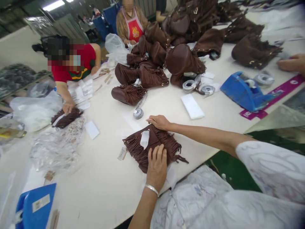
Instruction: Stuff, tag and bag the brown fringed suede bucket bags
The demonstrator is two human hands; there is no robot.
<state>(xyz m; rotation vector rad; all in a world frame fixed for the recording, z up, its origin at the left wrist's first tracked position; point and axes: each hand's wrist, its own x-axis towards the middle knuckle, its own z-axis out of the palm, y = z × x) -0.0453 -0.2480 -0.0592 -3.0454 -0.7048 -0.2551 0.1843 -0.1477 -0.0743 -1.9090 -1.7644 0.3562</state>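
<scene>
A dark brown fringed bag lies flat on the table in front of me, with gold-coloured eyelets and a piece of white paper on it. My left hand, a silver bangle at its wrist, rests on the near side of the bag with fingers stretched out. At the far edge, my right hand has its fingers bent around the bag's edge; its thumb is hard to make out. A small clear packet sits just left of the bag.
Many brown bags are heaped at the back. Blue tape dispensers stand right and front left. White paper sheets and grey rolled straps lie around. A co-worker in red handles another brown bag at left.
</scene>
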